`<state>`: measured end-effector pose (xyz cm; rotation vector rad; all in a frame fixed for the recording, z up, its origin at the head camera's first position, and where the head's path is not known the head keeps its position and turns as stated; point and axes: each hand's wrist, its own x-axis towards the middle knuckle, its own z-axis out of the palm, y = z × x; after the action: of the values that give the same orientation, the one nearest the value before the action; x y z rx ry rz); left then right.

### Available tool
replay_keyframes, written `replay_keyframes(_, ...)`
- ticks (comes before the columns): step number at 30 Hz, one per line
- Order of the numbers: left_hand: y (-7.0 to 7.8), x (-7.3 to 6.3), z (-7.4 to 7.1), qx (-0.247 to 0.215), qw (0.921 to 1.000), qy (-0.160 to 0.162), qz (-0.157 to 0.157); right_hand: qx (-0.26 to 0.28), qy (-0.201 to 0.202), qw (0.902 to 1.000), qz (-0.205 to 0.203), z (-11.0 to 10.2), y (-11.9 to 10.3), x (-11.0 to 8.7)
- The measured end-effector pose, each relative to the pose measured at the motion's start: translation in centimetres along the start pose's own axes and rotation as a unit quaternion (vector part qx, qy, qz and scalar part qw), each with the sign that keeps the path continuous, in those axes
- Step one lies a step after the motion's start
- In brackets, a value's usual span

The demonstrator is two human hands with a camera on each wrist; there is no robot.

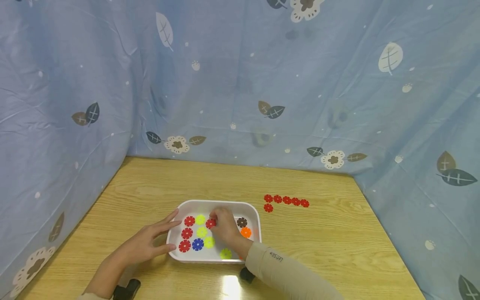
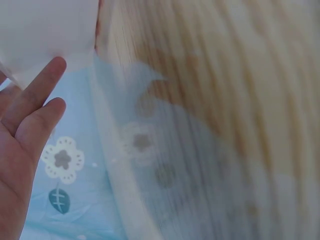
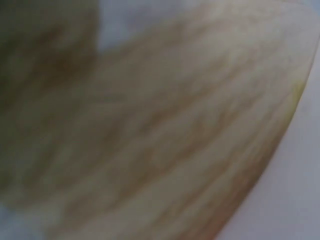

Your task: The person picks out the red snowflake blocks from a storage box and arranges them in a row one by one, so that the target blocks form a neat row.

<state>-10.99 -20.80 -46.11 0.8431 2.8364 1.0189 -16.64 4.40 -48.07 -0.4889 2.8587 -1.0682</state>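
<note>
We see a tray (image 1: 236, 203) of smooth plastic with a soft sheen, and small discs (image 1: 198, 244) that also look like plastic. We note a table (image 1: 330, 233) with a wood-grain surface, glossy enough to return a bright patch of light and, in the left wrist view, a faint reflection. We observe matt, creased cloth in the curtain (image 1: 225, 83) and plain, matt cloth in the sleeve (image 1: 288, 271).

Blue leaf-print curtain (image 1: 225, 83), wooden table (image 1: 337, 233)
</note>
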Motion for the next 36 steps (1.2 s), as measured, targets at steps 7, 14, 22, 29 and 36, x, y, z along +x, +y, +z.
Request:
replay_keyframes(7,0.0,0.0,0.0,-0.007,0.9999,-0.003,-0.008,-0.007,-0.004,1.0000,0.000,-0.1,-0.2,-0.2)
replay_keyframes(14,0.2,0.0,-0.1,-0.016,0.9997,-0.015,-0.015,-0.012,-0.036,0.9991,0.019,-0.2,-0.7,-0.4)
replay_keyframes(22,0.1,0.1,0.1,-0.018,0.9994,-0.016,-0.026,-0.027,-0.020,0.9994,-0.001,-0.4,-0.6,-0.4)
replay_keyframes(29,-0.1,0.0,0.2,-0.008,0.9998,-0.005,-0.020,0.050,-0.020,0.9981,0.029,-1.3,-0.4,-0.4)
replay_keyframes(36,0.0,0.1,0.2,-0.003,0.9997,-0.008,-0.021,0.129,-0.021,0.9899,0.054,-2.1,-0.7,-0.7)
